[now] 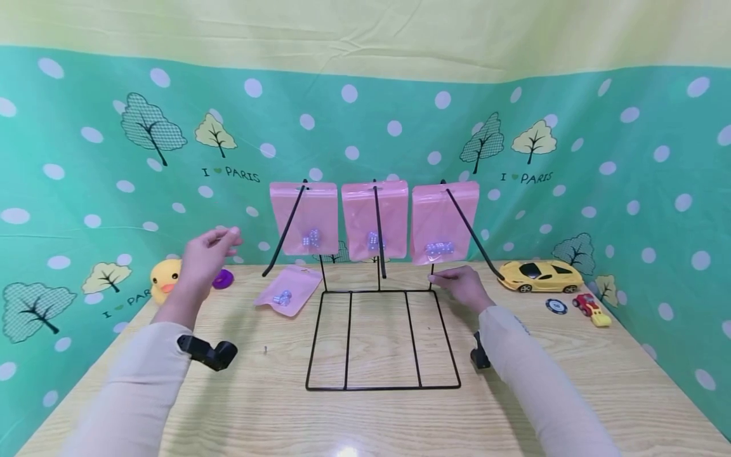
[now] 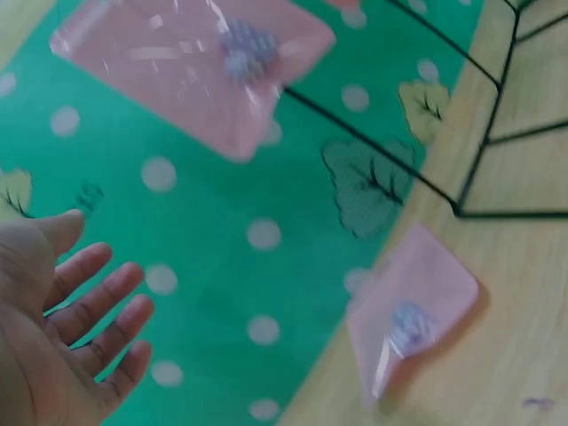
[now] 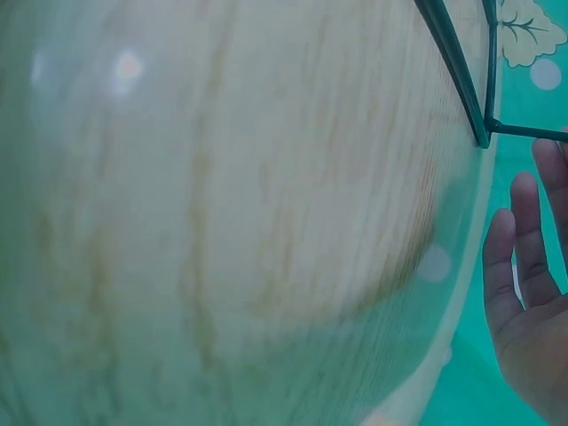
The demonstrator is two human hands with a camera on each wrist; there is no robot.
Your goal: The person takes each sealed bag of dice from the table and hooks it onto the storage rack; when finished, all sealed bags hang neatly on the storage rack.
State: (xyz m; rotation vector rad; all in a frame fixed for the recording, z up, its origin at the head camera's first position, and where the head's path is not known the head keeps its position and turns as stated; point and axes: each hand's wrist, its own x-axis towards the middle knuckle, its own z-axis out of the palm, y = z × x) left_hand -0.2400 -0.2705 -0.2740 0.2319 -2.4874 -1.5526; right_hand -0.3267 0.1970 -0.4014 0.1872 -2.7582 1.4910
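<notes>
1. Head view: small flat pink plastic pouch (image 1: 288, 289) w/ a clump of tiny pale beads inside lies flat on the light wood-grain table (image 1: 371, 419), just left of the black wire display rack (image 1: 381, 336), apart from its base frame. Left wrist view shows the same pouch (image 2: 413, 315) near the table's back edge, beads bunched mid-bag.
2. Handling, my read: very light, soft, floppy film; prob. slick, and it'd sag if lifted by one corner. Beads shift the weight low. Best hold looks like a pinch at the top edge strip, above the beads, not on them.
3. Left hand (image 1: 202, 257) is raised above the table, left of and above the pouch, not touching it; fingers look loosely spread, holding nothing. Left wrist view confirms: open palm, fingers (image 2: 98, 306) straight and apart.
4. Right hand (image 1: 465, 285) sits low by the rack's back right corner, fingers extended toward the frame; can't tell if they touch the wire. Right wrist view: fingers (image 3: 524, 266) straight, nothing gripped.
5. Three matching pink pouches (image 1: 377, 219) hang on the rack's prongs, side by side, each w/ beads.
6. Further out: yellow rubber duck (image 1: 164, 279) and purple ring (image 1: 223, 278) at left rear; yellow toy car (image 1: 539, 275), dark round chip (image 1: 556, 306), small red-yellow toy car (image 1: 591, 309) at right.
7. Backdrop: green dotted cloth w/ trees (image 1: 85, 158).
</notes>
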